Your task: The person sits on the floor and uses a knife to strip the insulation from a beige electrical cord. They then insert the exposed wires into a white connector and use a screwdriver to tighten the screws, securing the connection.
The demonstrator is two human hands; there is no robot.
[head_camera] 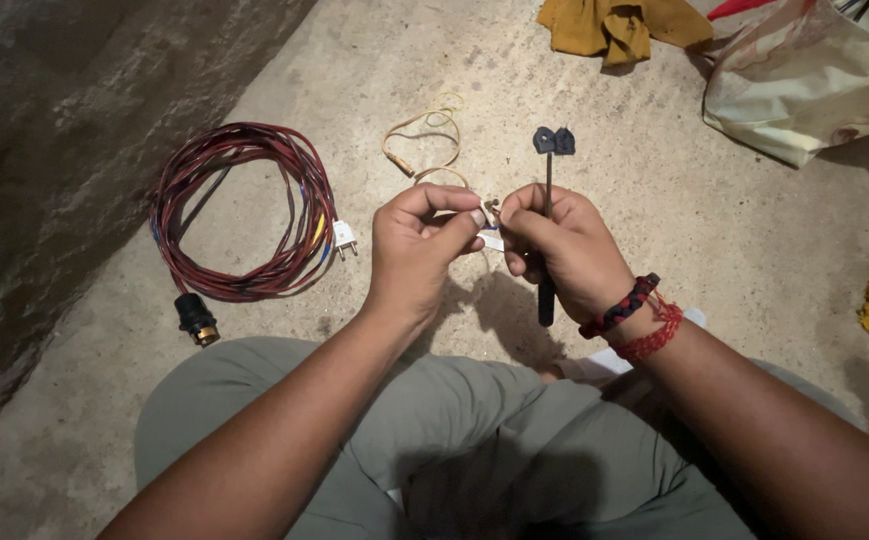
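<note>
Concrete floor [654, 220], person seated on it, grey-green trousers at the bottom edge. Both hands up over the lap, meeting near the middle of the view. Left hand [416, 245] fingers closed in a pinch on a small white piece with wire ends [491, 222], right at the fingertips. Right hand [566, 250] fingers closed around a thin dark tool [547, 240], also touching the white piece from the other side. Tool's long axis runs straight up-down in view, forked dark head away from the body, handle end pointing back at the lap. White piece sits between the 2 hands, thumb tips of both almost touching; neither hand is clearly nearer. What the piece exactly is: too small to tell. Thin tan wire [424, 140] loops on the floor just beyond the left hand. Coil of red-brown cable [239, 210] lies toward the left wall, white 2-pin plug [344, 238] and black lamp holder [195, 318] at its ends. Mustard cloth [614, 25] and pale bag [804, 85] near the far right corner. Red and dark bracelets [639, 315] on the right wrist.
</note>
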